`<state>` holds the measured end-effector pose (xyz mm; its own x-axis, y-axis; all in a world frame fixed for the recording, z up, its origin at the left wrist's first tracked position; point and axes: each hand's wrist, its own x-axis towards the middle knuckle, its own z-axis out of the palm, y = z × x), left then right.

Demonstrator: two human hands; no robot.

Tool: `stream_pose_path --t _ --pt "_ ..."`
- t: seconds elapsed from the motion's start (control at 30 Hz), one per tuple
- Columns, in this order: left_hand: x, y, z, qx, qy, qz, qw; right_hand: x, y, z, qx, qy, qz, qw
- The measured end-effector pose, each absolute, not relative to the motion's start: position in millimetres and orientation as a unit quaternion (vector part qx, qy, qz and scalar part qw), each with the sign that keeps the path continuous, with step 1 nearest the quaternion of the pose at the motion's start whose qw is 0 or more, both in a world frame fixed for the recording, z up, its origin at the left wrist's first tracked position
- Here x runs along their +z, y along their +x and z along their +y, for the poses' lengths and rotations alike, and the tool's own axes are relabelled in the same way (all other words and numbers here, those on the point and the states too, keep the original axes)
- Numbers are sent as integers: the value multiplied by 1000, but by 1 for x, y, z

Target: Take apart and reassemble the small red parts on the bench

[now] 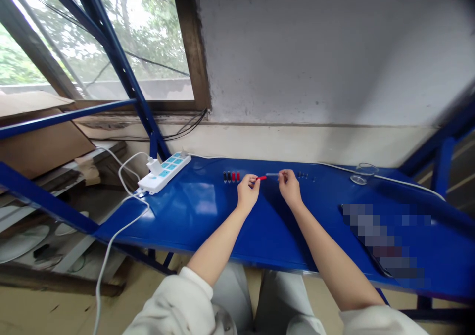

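Head view: we see both forearms reaching forward over a blue metal bench [208, 226]. The left hand [248, 192] pinches a small red piece [261, 177] narrowly; the right hand [290, 187] pinches a thin pale rod [272, 174], just beside it, near a row of red and black plugs [230, 176].

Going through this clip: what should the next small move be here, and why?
Probably the left hand should ease the red piece against the end of the thin clear rod pinched by the right hand. The two ends point at each other and nearly meet above the blue bench, though how they fit is too small to see.
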<state>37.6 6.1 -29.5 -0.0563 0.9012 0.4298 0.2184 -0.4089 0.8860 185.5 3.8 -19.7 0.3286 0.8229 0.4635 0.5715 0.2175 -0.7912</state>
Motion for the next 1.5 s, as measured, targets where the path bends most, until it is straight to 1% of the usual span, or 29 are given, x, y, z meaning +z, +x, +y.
stream_pose_path --t 0.17,0.37,0.57,0.73,0.87,1.03,1.17,1.5 --pt "-32 36 9 574 598 462 316 -24 186 4 204 -571 -556 568" --pt "-34 36 13 584 572 454 355 -30 187 9 243 -543 -556 581" --pt "-30 35 12 589 531 433 428 -30 192 12 269 -512 -559 594" --pt "-21 33 8 561 512 421 496 -25 196 10 336 -476 -542 605" --pt "-19 31 8 551 507 408 522 -22 198 8 390 -455 -528 602" --pt "-17 31 6 543 507 395 541 -20 195 6 413 -439 -535 591" --pt "-14 34 2 518 528 385 552 -19 189 3 436 -436 -563 550" --pt "-7 29 2 575 535 364 500 -8 172 -6 418 -404 -638 505"
